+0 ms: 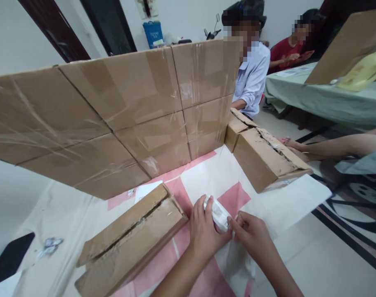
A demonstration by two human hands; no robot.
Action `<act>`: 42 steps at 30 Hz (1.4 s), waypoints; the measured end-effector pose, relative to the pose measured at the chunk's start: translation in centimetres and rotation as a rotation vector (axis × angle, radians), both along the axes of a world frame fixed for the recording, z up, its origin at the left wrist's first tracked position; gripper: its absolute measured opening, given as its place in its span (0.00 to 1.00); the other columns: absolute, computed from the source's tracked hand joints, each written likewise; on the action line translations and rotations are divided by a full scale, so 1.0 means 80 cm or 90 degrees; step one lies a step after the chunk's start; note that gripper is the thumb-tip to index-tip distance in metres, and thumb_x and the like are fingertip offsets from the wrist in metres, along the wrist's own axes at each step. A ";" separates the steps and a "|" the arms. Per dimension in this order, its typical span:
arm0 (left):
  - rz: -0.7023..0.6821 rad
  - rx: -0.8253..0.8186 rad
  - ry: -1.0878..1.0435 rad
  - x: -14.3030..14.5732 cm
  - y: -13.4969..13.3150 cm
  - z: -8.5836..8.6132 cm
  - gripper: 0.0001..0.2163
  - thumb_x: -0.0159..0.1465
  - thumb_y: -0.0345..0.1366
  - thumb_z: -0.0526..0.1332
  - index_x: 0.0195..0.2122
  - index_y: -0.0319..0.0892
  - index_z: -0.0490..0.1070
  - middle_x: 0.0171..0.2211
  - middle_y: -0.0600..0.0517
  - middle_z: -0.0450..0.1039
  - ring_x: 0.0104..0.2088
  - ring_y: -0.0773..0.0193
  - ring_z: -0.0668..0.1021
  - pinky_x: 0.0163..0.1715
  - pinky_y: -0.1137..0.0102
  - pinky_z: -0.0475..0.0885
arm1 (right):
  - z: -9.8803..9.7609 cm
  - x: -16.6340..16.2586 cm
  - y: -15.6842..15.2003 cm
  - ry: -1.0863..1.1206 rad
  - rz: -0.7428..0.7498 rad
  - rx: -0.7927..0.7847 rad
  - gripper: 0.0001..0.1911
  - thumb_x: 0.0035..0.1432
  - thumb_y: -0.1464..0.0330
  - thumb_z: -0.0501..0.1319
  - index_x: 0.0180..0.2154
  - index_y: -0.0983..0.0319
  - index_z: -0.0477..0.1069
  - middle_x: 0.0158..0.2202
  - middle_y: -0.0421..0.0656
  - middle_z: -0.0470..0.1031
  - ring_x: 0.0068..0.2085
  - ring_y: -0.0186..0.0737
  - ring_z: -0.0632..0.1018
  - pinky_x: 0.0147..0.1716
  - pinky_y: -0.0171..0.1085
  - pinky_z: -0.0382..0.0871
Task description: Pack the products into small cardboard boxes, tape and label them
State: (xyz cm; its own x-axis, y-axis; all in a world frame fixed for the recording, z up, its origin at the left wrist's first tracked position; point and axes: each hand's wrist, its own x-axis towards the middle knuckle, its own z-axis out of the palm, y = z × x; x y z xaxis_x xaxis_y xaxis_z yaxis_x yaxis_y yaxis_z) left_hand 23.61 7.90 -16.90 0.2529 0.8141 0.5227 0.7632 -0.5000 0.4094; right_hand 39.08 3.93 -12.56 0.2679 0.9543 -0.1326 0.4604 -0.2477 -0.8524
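A small white oblong box (218,214) with some print near one end is held above the pink and white cloth. My left hand (203,225) wraps round it from the left, fingertips over its far end and thumb at the near end. At that near end, my right hand (251,231) is closed with thumb and forefinger pinching at the box's edge. Whether a flap or something small lies between those fingers is hidden.
A tall taped cardboard wall (126,111) stands ahead. Long cardboard boxes lie left (135,243) and right (262,152) on the cloth (203,173). A dark flat object (11,258) is far left. One person (252,82) sits behind the wall, another (288,51) at a green-covered table (330,95).
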 end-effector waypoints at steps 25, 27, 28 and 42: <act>-0.011 -0.025 0.023 -0.001 0.003 -0.002 0.44 0.56 0.55 0.70 0.68 0.38 0.57 0.62 0.33 0.66 0.62 0.40 0.72 0.57 0.48 0.72 | -0.043 -0.002 -0.007 0.405 -0.030 0.008 0.32 0.53 0.39 0.66 0.23 0.58 0.58 0.14 0.36 0.69 0.11 0.29 0.63 0.14 0.30 0.50; -0.010 -0.025 0.024 -0.001 0.002 -0.001 0.44 0.56 0.55 0.70 0.68 0.38 0.57 0.62 0.33 0.66 0.62 0.41 0.72 0.57 0.48 0.72 | -0.039 -0.004 -0.009 0.395 -0.025 0.022 0.31 0.56 0.40 0.65 0.23 0.58 0.59 0.13 0.36 0.68 0.12 0.29 0.63 0.15 0.31 0.52; -0.010 -0.023 0.024 -0.001 0.002 -0.001 0.44 0.56 0.55 0.70 0.68 0.38 0.57 0.62 0.33 0.66 0.62 0.41 0.72 0.57 0.49 0.72 | -0.038 -0.005 -0.010 0.387 -0.022 0.028 0.31 0.58 0.41 0.65 0.23 0.58 0.60 0.13 0.37 0.67 0.12 0.30 0.64 0.16 0.31 0.53; 0.001 0.008 0.044 -0.003 0.003 -0.007 0.44 0.57 0.56 0.69 0.67 0.36 0.57 0.61 0.31 0.66 0.60 0.41 0.73 0.53 0.49 0.76 | -0.067 -0.008 -0.026 0.341 -0.028 0.074 0.28 0.65 0.46 0.61 0.23 0.58 0.63 0.18 0.39 0.68 0.20 0.35 0.68 0.23 0.35 0.59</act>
State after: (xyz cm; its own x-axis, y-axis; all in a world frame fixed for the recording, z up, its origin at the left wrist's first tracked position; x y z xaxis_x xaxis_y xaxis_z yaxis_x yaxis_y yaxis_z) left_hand 23.37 8.11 -17.45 0.2868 0.8080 0.5146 0.7905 -0.5031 0.3494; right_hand 38.44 1.85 -17.91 0.2318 0.9602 -0.1558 -0.0535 -0.1473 -0.9876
